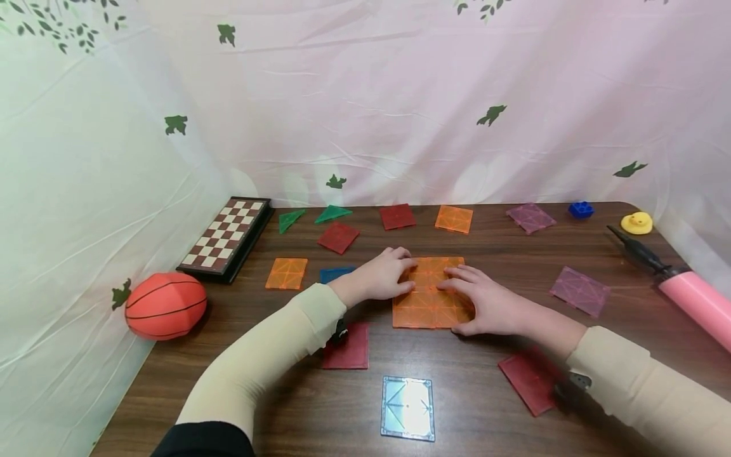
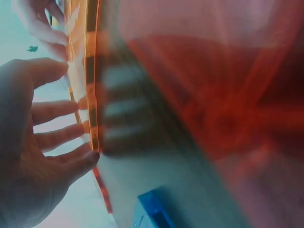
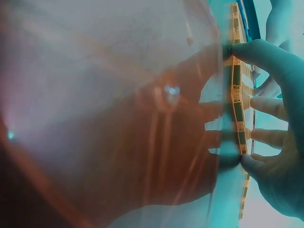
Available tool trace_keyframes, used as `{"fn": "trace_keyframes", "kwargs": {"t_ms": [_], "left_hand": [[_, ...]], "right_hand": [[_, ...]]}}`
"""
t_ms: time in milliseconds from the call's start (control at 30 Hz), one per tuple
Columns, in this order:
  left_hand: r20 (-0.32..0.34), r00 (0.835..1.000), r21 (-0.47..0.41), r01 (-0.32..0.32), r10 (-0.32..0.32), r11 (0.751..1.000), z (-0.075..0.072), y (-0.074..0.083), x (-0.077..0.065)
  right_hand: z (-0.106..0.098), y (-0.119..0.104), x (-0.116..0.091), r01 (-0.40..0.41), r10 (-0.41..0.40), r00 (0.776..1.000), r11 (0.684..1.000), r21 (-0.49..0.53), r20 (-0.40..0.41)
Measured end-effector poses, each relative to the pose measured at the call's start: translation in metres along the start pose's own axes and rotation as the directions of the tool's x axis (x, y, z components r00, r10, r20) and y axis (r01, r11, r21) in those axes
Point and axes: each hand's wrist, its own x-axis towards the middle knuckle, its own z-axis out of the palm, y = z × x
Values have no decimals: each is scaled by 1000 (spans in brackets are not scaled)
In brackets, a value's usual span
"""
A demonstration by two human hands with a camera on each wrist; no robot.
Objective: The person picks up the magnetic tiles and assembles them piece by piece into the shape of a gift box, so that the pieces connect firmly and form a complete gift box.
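Several orange translucent magnetic tiles (image 1: 429, 312) lie edge to edge on the table as one larger square. My left hand (image 1: 384, 274) touches the left part of it with spread, slightly bent fingers. On the other side my right hand (image 1: 485, 301) rests its fingertips on top, with the thumb by the near right corner. Both wrist views show fingertips right at the orange edges. A blue tile (image 1: 335, 274) is partly hidden behind my left wrist. Red tiles lie under the left forearm (image 1: 355, 349) and beside the right wrist (image 1: 528, 381).
A pale blue tile (image 1: 408, 412) lies in front. Further back are green triangles (image 1: 332, 213), red tiles (image 1: 397, 216) and orange tiles (image 1: 454, 219). Purple tiles (image 1: 580, 291), a rubber duck (image 1: 636, 223) and a pink pump (image 1: 699, 304) are right; a chessboard (image 1: 225, 238) and red ball (image 1: 165, 306) left.
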Motion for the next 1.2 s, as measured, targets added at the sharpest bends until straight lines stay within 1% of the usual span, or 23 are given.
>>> {"fn": "trace_keyframes", "kwargs": {"t_ms": [100, 167, 267, 333, 433, 533, 600, 667, 767, 833, 933, 1067, 1200], "left_hand": [[-15, 1000, 14, -7, 7, 1000, 2, 3, -4], [-22, 1000, 19, -16, 17, 1000, 3, 6, -8], [-25, 999, 13, -41, 42, 999, 5, 11, -13], [-18, 998, -4, -59, 59, 998, 7, 17, -16], [1, 996, -27, -85, 86, 996, 8, 25, -19], [23, 994, -25, -106, 106, 994, 10, 33, -23], [32, 993, -15, -118, 118, 993, 12, 36, -25], [32, 991, 7, -127, 126, 992, 14, 38, -27], [22, 990, 41, -139, 138, 989, 16, 39, -30], [18, 989, 57, -145, 144, 988, 17, 39, -31], [20, 989, 72, -150, 149, 986, 18, 40, -31], [27, 989, 90, -145, 143, 985, 19, 40, -31], [33, 990, 90, -139, 136, 986, 19, 40, -30]], "right_hand": [[-3, 2, -1, -3, 3, 1000, 1000, 20, 1], [-7, 3, -3, -6, 6, 1000, 1000, 24, -18], [-19, 7, -12, -18, 21, 996, 999, 29, -90], [-29, 12, -22, -51, 55, 988, 998, 35, -145], [-44, 22, -41, -153, 162, 968, 987, 57, -194], [-53, 37, -63, -288, 290, 936, 957, 39, -199], [-56, 50, -77, -349, 348, 916, 937, 32, -199], [-56, 62, -91, -382, 378, 901, 924, 22, -212], [-55, 75, -108, -406, 400, 887, 913, 21, -230], [-53, 82, -116, -424, 412, 879, 906, 2, -241], [-52, 88, -123, -469, 453, 862, 883, -18, -225], [-52, 91, -124, -486, 470, 858, 874, -28, -208], [-52, 91, -114, -434, 415, 883, 900, -42, -220]]}}
